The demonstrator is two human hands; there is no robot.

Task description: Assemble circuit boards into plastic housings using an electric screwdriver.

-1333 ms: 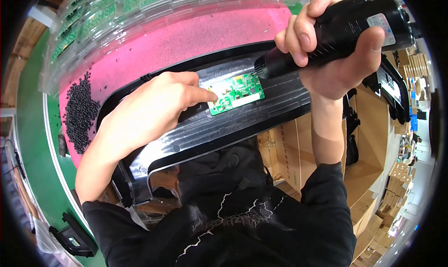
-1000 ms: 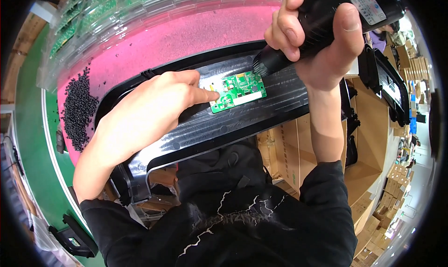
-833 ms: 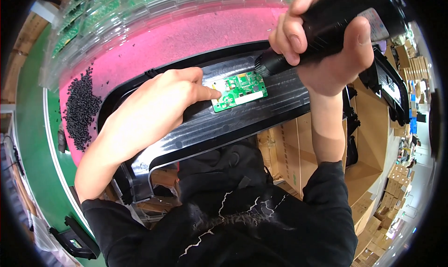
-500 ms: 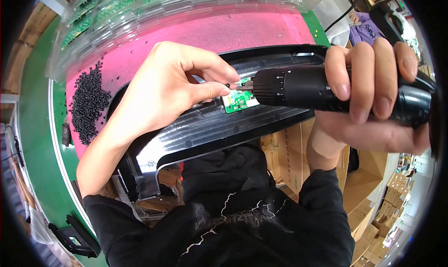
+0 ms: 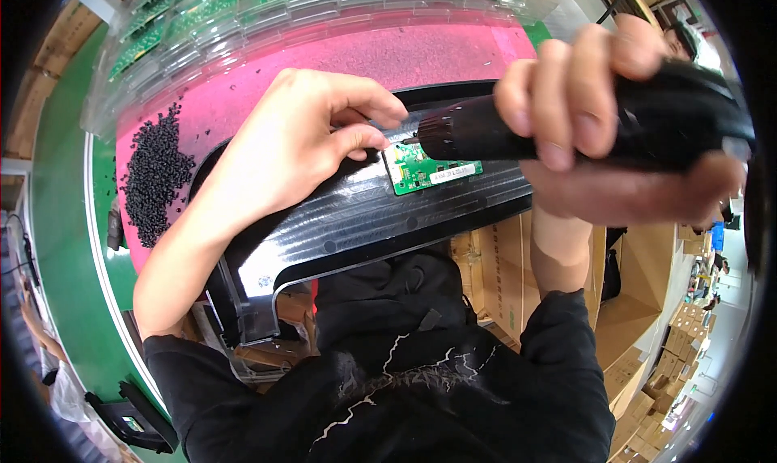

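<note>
Under the left fingers (image 5: 368,107), a glossy black plastic panel (image 5: 356,220) bears a matt green circuit board (image 5: 429,170). Right fingers (image 5: 566,91) wrap a matt black plastic screwdriver (image 5: 583,127). Beyond lies pink foam-like matting (image 5: 421,54).

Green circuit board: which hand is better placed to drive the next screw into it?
Right. The right hand grips the black electric screwdriver, its bit tip at the green circuit board. The left hand holds no tool; its fingertips rest beside the board's corner.
</note>
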